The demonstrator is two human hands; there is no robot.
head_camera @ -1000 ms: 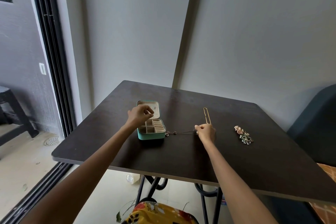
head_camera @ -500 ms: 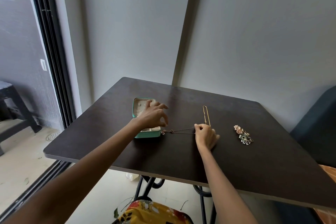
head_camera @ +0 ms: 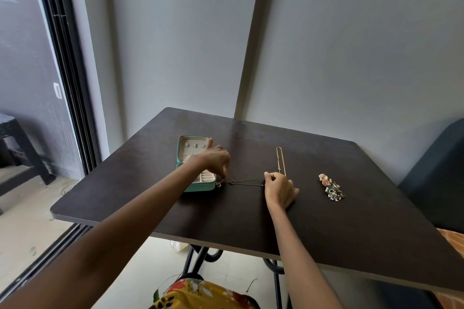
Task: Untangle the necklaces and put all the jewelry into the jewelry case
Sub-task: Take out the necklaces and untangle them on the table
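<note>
Necklaces come first: a thin dark chain (head_camera: 244, 182) lies stretched across the middle of the desk (head_camera: 326, 233), my left hand (head_camera: 216, 160) pinching its pendant end beside the open teal case (head_camera: 198, 187), my right hand (head_camera: 280, 189) curled on the other end. A fine gold chain (head_camera: 280, 159) runs from my right hand toward the far edge. If I pull too hard, I judge the links could knot tighter or snag the gold one. Beaded, glittery earrings (head_camera: 331, 187) cluster toward the right edge. The case looks padded, with slotted cream lining.
</note>
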